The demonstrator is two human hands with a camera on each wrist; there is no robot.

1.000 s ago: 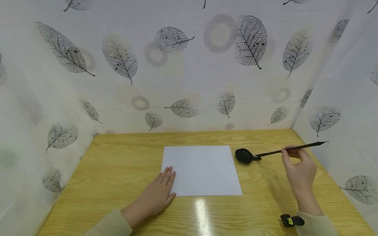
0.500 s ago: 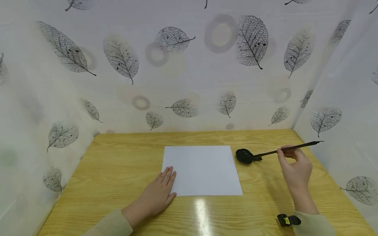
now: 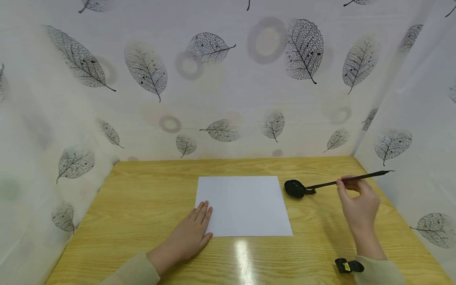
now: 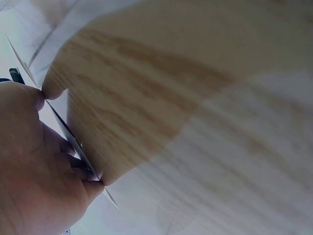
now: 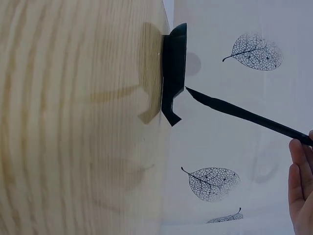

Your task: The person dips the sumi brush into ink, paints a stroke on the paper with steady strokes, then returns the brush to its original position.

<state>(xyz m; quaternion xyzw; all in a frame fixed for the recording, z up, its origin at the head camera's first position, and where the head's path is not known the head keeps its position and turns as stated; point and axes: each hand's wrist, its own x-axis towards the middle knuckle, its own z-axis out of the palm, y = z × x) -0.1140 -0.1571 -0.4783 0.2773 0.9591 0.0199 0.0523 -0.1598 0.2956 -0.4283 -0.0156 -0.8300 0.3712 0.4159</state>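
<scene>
A white sheet of paper (image 3: 246,206) lies on the wooden table. My left hand (image 3: 190,233) rests flat with straight fingers on its lower left edge; in the left wrist view that hand (image 4: 39,156) lies along the thin edge of the sheet. My right hand (image 3: 360,204) pinches a dark writing brush (image 3: 367,176) between thumb and fingers, above the table. The brush slants down leftward, and its tip is right at the rim of a small black ink dish (image 3: 294,189) with a short handle. In the right wrist view the brush (image 5: 244,113) points at the dish (image 5: 173,63).
The wooden table (image 3: 142,198) is bounded by a pale curtain (image 3: 228,91) printed with leaves at the back and both sides. A black strap (image 3: 349,266) sits by the right sleeve. Light glares on the table in front of the paper.
My right hand with the brush has moved left toward the dish, then slightly back right, the brush tip staying about the dish's rim. The left hand and paper have stayed in place.
</scene>
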